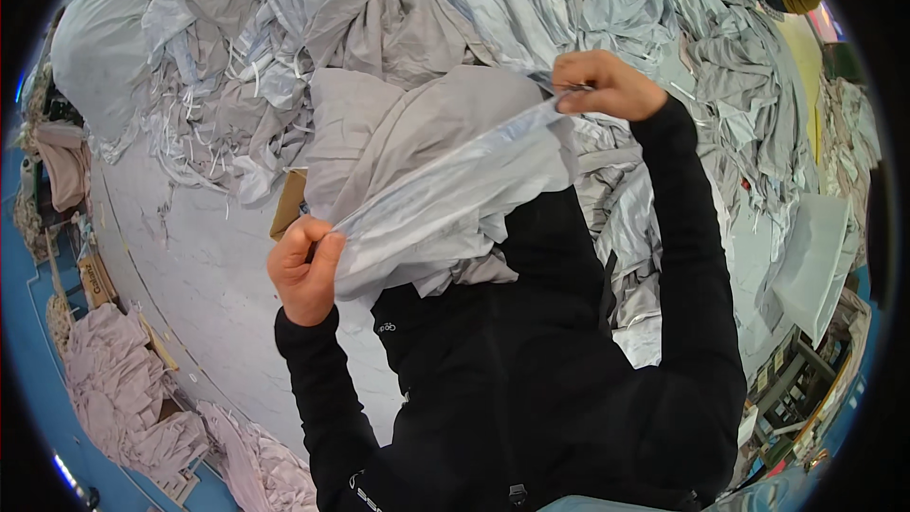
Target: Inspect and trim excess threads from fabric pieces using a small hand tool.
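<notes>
A pale grey piece of fabric [445,194] is stretched taut on a slant between my two hands. My left hand [305,270] pinches its lower left end with the thumb on top. Higher up and farther away, my right hand [607,85] grips the other end, fingers curled round the edge. The stretched edge shows a lighter, bluish-white strip, and the rest of the cloth hangs in folds in front of my body. Beyond it, more grey fabric [379,24] lies heaped on the table, close behind the held piece.
White marbled table [190,265] shows at the left. A brown cardboard piece [288,204] lies beside the held cloth. White ties [223,147] trail from the heap. A translucent plastic bin [813,261] stands at the right. Pinkish fabric piles [123,379] lie at the lower left.
</notes>
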Available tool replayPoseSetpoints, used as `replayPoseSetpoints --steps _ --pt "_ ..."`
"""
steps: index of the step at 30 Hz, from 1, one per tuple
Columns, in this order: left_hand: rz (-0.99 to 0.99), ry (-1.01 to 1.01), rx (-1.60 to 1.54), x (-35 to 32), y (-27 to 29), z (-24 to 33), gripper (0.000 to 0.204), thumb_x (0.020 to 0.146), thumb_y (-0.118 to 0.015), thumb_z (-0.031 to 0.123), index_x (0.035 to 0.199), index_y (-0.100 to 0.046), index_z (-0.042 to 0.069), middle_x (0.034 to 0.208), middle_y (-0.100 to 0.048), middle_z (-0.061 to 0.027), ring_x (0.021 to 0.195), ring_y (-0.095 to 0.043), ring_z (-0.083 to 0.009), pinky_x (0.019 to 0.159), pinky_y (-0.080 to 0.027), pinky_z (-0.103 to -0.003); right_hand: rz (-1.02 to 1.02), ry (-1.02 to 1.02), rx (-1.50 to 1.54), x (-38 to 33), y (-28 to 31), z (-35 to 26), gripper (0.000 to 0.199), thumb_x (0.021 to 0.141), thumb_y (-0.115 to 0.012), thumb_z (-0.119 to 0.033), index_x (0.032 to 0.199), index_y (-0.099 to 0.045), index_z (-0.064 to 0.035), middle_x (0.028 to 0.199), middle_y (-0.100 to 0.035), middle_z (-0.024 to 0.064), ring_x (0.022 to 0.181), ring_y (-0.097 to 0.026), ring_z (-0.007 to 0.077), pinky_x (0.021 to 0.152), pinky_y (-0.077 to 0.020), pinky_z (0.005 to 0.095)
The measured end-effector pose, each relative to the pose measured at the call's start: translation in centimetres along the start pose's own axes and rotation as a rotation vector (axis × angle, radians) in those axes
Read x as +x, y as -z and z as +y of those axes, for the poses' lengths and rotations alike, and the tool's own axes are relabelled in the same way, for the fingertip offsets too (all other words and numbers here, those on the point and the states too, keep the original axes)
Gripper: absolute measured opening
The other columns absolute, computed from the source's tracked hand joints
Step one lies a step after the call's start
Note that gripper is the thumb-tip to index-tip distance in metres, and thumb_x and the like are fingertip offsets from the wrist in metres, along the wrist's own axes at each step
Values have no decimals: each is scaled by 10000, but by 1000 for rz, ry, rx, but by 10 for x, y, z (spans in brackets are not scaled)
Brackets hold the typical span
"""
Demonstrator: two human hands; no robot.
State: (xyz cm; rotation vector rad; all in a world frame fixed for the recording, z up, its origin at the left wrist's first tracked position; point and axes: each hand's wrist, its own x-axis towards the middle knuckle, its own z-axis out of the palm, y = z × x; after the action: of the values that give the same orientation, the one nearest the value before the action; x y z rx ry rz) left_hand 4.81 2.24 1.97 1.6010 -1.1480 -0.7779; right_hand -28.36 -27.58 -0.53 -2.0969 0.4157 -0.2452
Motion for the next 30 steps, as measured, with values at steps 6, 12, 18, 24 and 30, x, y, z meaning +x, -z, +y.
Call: replayPoseSetpoints --steps 6,12,18,24,30 --pt "-295 -196 -144 -7 24 48 162 821 -687 52 726 -568 -3 669 -534 -21 595 -452 -112 542 -316 -259 194 199 116 -102 9 -96 369 822 -668 -299 628 -502 -33 606 -495 68 549 -477 240 525 -337 371" --pt "-268 75 255 56 7 6 215 869 -693 153 776 -611 -22 693 -551 31 613 -466 -80 575 -378 -250 398 -270 -28 -103 -21 -62 355 874 -711 -267 673 -542 -28 566 -465 -5 526 -416 115 496 -298 289" --pt "-212 -237 628 66 -43 -35 122 864 -694 107 831 -650 -1 783 -645 -81 660 -597 -207 630 -462 -326 630 -434 47 -95 -80 30 211 855 -744 -126 749 -599 -14 603 -469 -34 604 -389 47 549 -323 252" --pt "-25 -513 417 43 -113 9 176 770 -734 -4 929 -664 25 928 -620 -112 756 -616 -306 653 -500 -382 845 -345 -46 -79 -92 20 140 800 -775 -50 860 -656 -7 737 -570 -2 671 -470 77 606 -384 231" --pt "-150 -507 262 46 -181 -3 234 735 -751 -43 947 -662 3 902 -595 -113 759 -620 -290 650 -507 -363 986 -197 76 -56 -121 -42 98 859 -713 2 940 -658 -8 875 -610 22 697 -519 70 623 -415 212"
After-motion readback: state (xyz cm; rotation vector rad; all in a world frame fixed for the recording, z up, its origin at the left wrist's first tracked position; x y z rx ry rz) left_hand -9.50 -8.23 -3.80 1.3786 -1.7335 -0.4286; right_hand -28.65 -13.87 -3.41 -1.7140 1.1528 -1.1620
